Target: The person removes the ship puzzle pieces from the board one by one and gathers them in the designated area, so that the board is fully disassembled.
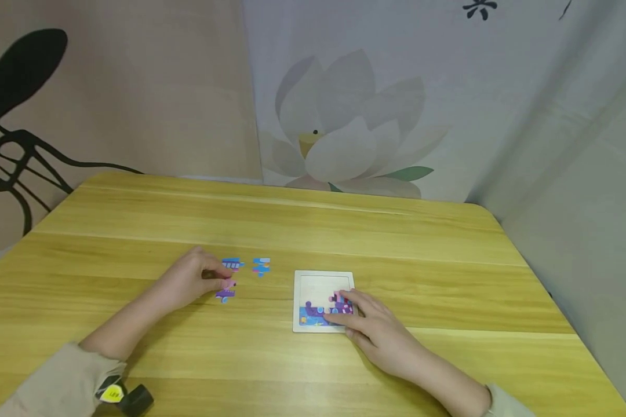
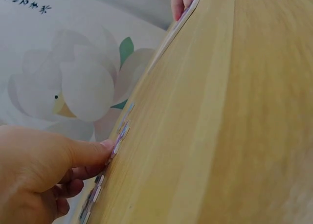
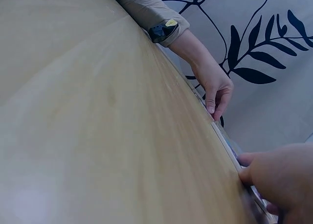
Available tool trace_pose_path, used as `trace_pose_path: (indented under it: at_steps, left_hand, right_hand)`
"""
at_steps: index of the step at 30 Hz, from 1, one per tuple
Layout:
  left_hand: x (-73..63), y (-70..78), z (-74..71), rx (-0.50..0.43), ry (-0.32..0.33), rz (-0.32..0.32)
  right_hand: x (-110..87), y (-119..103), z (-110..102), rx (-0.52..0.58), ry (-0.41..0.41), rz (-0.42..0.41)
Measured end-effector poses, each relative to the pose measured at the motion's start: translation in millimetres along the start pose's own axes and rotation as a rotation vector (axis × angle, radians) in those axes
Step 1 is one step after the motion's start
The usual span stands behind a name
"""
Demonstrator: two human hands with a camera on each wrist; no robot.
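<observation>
My left hand [image 1: 190,281] pinches a pink and purple jigsaw puzzle piece [image 1: 226,293] between thumb and fingers, low over the table. Just beyond those fingers lies a blue and purple piece with a row of windows [image 1: 232,264]. A blue, pink and orange piece [image 1: 261,266] sits a little to its right. The fingers of my right hand [image 1: 386,339] rest on the white-rimmed puzzle tray [image 1: 297,301], its thumb beside the right edge. Joined purple and blue pieces [image 1: 313,315] fill the tray's lower part; the fingers cover some. Both wrist views show the pieces nearly edge-on.
The wooden table [image 1: 188,359] runs back to a curtain [image 1: 355,116] printed with a large flower. A grey curtain [image 1: 579,174] hangs along the right side. On the left sleeve is a strap with a black device [image 1: 135,399].
</observation>
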State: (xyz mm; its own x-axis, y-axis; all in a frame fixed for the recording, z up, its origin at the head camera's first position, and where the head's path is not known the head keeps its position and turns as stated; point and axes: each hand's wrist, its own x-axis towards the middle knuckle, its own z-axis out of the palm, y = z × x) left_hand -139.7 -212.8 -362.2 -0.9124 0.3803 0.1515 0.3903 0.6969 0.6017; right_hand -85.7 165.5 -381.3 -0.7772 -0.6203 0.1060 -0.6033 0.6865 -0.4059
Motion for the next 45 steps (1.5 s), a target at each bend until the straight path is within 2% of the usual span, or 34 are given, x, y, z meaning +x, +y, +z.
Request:
trace_pose_path:
  at_steps: [7,16,22,27,38,40,45]
  left_hand:
    - [-0.5,0.8,-3.0,-0.033,-0.005,0.004]
    - [2.7,9.3,2.2,-0.015,0.05,0.016]
    - [9.1,24.7,13.1,-0.072,0.023,0.007]
    - [15.6,39.8,23.8,-0.105,0.002,0.033]
    - [37.0,63.1,52.5,-0.153,-0.014,0.149]
    - [40.7,66.0,57.9,-0.143,-0.012,0.158]
    - [47.9,73.8,68.7,-0.186,-0.037,0.157]
  right_hand:
    - [-1.2,-3.0,1.0,0.017,0.021,0.053]
    - [-3.5,-4.7,0.8,-0.008,0.03,0.071]
    - [-2.0,-5.1,-0.1,-0.008,0.037,0.074]
    - [-1.5,-5.1,0.5,-0.008,0.058,0.063]
    - [-1.0,-6.6,0.3,-0.004,0.073,0.054]
    - [-1.0,-6.5,0.2,-0.005,0.07,0.056]
    - [-1.3,-6.1,0.2,-0.008,0.063,0.06]
